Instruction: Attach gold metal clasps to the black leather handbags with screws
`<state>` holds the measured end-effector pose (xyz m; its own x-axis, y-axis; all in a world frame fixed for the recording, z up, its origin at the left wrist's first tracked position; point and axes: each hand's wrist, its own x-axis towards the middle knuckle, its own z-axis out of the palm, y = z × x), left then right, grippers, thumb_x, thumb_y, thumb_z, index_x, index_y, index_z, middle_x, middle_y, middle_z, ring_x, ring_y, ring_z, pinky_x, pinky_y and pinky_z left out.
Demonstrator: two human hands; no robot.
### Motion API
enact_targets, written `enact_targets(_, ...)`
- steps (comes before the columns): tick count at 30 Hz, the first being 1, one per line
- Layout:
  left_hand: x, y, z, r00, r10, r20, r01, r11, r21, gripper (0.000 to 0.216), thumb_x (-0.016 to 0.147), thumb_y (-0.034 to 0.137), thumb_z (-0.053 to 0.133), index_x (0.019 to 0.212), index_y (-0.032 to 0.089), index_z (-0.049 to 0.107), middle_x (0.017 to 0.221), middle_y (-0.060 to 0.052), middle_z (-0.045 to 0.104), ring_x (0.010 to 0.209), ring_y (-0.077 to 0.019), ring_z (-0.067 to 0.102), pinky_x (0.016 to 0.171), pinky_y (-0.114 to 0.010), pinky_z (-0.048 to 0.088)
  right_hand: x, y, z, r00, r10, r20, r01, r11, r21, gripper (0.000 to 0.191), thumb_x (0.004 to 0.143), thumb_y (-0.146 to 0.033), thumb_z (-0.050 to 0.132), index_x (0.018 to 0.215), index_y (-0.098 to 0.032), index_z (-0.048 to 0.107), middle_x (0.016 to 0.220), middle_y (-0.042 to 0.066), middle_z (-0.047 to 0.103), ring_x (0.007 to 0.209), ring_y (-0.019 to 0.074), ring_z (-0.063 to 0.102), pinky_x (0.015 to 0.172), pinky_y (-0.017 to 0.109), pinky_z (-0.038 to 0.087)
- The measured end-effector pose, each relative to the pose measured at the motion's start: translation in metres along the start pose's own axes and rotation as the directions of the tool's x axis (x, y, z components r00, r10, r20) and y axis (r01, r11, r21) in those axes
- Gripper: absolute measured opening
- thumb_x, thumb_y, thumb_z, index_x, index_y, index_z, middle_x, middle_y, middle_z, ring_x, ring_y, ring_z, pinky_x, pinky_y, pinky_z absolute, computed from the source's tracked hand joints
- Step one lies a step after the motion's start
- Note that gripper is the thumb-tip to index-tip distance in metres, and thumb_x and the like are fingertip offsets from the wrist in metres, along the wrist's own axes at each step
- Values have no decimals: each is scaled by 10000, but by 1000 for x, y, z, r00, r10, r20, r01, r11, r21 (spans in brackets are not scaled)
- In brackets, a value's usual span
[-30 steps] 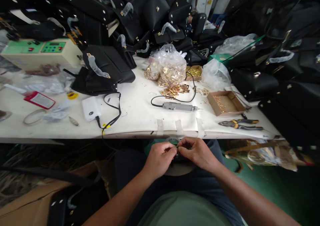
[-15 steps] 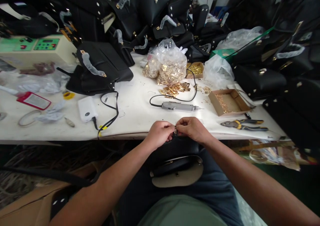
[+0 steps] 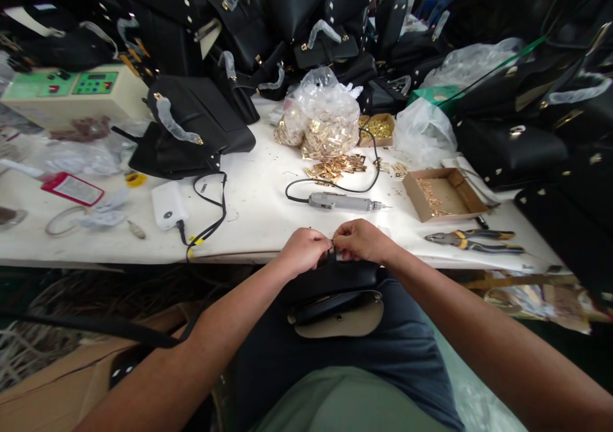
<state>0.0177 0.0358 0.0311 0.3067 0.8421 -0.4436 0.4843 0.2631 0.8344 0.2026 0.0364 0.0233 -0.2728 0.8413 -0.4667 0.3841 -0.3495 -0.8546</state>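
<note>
Just below the centre of the frame, the left hand [image 3: 307,249] and right hand [image 3: 360,240] meet at the front edge of a white table [image 3: 258,208]. Both grips are narrow, pinched at the upper end of a thin dark strap [image 3: 332,254]; whether a small part sits between the 2 hands is hidden by the fingers. Under them, at lower centre, a black bag [image 3: 330,283] rests on the lap [image 3: 397,355], its pale flap [image 3: 342,325] open toward the bottom of the frame.

Work on the bag looks partway: the strap is in the fingers and the flap not yet closed. At centre, a grey electric screwdriver [image 3: 341,201] lies idle. Gold fittings [image 3: 335,169] heaped just above it remain unused. At right, pliers [image 3: 479,239] lie below an open cardboard box [image 3: 462,193]. Whether the piled bags [image 3: 294,4] across the top are finished, I cannot tell.
</note>
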Motion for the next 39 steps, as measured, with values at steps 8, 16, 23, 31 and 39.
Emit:
enact_targets(8, -2, 0, 3, 999, 3, -40, -4, 1000, -21, 212, 826, 299, 578, 748, 155, 711, 566, 28, 585, 390, -76, 446, 389, -204, 318, -2, -1, 2, 1000, 27, -14, -25, 996, 85, 78, 805, -181, 620, 777, -157, 689, 580, 13, 699, 500, 107, 631, 427, 143, 432)
enact_targets(16, -1, -4, 3, 999, 27, -30, -25, 999, 47, 254, 876, 291, 547, 702, 159, 676, 651, -7, 675, 374, -82, 482, 370, -214, 337, 2, -5, 6, 996, 82, -31, -79, 994, 71, 112, 814, -189, 637, 724, -153, 693, 525, -1, 668, 445, 88, 572, 408, 144, 394)
enact_targets(23, -15, -7, 1, 979, 144, -144, -112, 971, 210, 305, 900, 292, 648, 1182, 176, 670, 870, -38, 757, 723, -178, 694, 614, -275, 532, 5, -7, 5, 990, 134, -35, -130, 986, 101, 118, 813, -182, 629, 709, -150, 674, 518, 9, 665, 426, 97, 565, 395, 160, 395)
enact_targets(31, -55, -41, 16, 627, 775, 77, -476, 303, 826, 223, 970, 210, 607, 1175, 195, 694, 1216, -72, 725, 1085, -274, 625, 903, -443, 538, 9, -7, 7, 988, 139, -63, -135, 989, 63, 123, 806, -151, 617, 703, -150, 685, 551, 32, 684, 472, 124, 612, 410, 174, 432)
enact_targets(39, -36, -66, 19, 553, 832, 32, -498, 300, 814, 234, 980, 167, 574, 1153, 215, 723, 1310, -24, 711, 1206, -262, 607, 1023, -438, 526, 8, -9, 13, 989, 70, -130, -89, 985, -150, 120, 767, -160, 611, 709, -170, 715, 563, 14, 688, 495, 139, 618, 449, 199, 438)
